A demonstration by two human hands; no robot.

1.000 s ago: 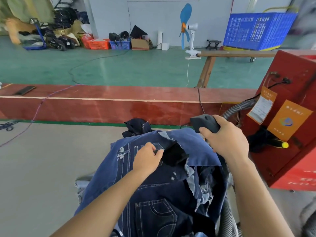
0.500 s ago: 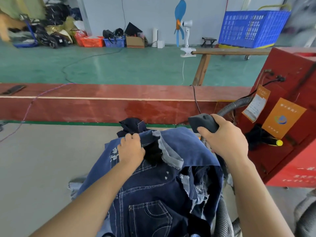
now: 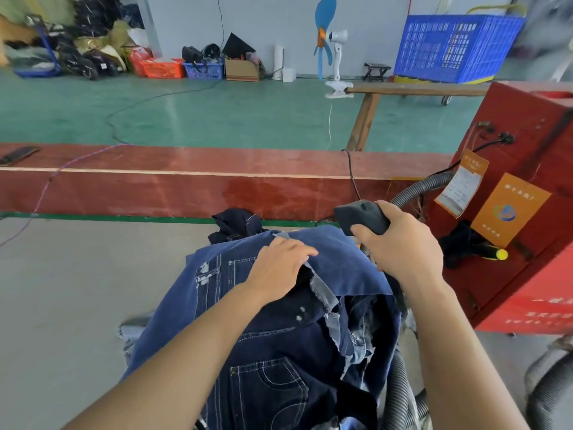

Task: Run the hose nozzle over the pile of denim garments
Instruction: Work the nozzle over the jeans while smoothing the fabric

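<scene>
1. Heaped dark-blue stitched denim garments (image 3: 279,352) lie left of the red metal machine (image 3: 527,212)
2. Left hand (image 3: 279,268) rests flat, fingers extended, atop them
3. Right hand (image 3: 403,246) grips the rounded black plastic nozzle (image 3: 359,215) above the heap's far edge

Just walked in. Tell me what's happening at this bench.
A person stands over a pile of denim garments heaped on the work surface. The right hand grips a dark hose nozzle, held just above the far right edge of the pile, its grey ribbed hose running back toward a red machine. The left hand lies on top of the denim, fingers straight, at a frayed hem.
</scene>
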